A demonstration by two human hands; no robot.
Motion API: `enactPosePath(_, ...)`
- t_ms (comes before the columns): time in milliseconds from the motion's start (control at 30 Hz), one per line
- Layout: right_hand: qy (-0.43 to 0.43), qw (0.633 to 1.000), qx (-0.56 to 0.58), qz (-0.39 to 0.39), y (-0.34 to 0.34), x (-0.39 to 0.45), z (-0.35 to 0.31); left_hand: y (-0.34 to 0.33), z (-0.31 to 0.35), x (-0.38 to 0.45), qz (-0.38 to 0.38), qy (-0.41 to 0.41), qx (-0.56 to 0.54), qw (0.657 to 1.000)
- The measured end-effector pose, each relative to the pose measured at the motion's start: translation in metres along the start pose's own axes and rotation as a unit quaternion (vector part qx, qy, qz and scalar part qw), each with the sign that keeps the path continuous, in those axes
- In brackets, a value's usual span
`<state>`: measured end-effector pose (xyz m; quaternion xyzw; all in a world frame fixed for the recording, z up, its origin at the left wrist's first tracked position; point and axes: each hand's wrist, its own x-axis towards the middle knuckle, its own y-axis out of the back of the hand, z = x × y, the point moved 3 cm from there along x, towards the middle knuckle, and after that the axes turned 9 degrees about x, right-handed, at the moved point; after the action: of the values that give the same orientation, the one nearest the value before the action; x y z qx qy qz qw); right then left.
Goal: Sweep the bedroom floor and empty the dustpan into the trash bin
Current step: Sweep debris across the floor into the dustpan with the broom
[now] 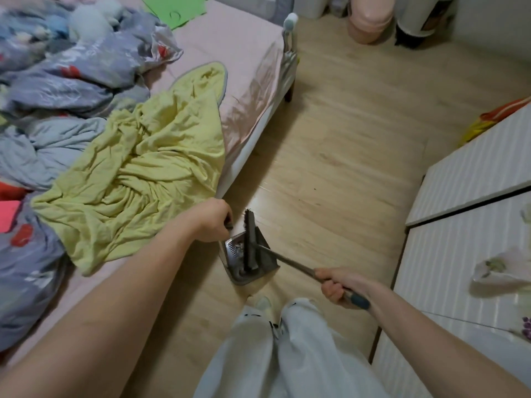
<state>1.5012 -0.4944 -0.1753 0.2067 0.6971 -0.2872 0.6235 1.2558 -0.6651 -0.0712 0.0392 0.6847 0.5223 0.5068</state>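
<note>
Sweeping debris into the dustpan (247,259) looks to me like the step in hand. I see the pan sitting on the wooden floor (344,156) just beside the bed (253,81), with the broom (250,242) lying across its tray and some grey litter gathered inside.

My left hand (212,222) reaches forward with the arm nearly straight, fingers curled round the dark top of the dustpan handle (229,224), steadying it upright. My right hand (337,285) is clamped on the broom's metal shaft near its blue grip, elbow bent, wrist low, with the shaft slanting down to the pan.

A few dark specks lie on the floor ahead of the pan. I judge the next move calls for drawing those in with short strokes while the pan edge stays flat, then carrying it level to the bin. I cannot pick out a trash bin with certainty.
</note>
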Motion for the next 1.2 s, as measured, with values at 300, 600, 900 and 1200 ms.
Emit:
enactPosePath(300,0.243,0.948,-0.161,0.128,0.028,-0.043,-0.002,0.010,0.050,0.033,0.095,0.034,-0.146,0.984)
enactPosePath(600,0.322,0.925,-0.071,0.190,0.068,-0.044,-0.016,0.015,0.094,0.043,0.215,0.072,-0.309,0.923)
enactPosePath(900,0.277,0.935,0.043,0.217,0.072,-0.059,-0.048,0.074,0.105,0.034,0.290,0.077,-0.397,0.867)
enactPosePath(1200,0.244,0.947,0.143,0.151,0.069,-0.060,-0.087,0.127,0.119,0.039,0.302,0.034,-0.410,0.860)
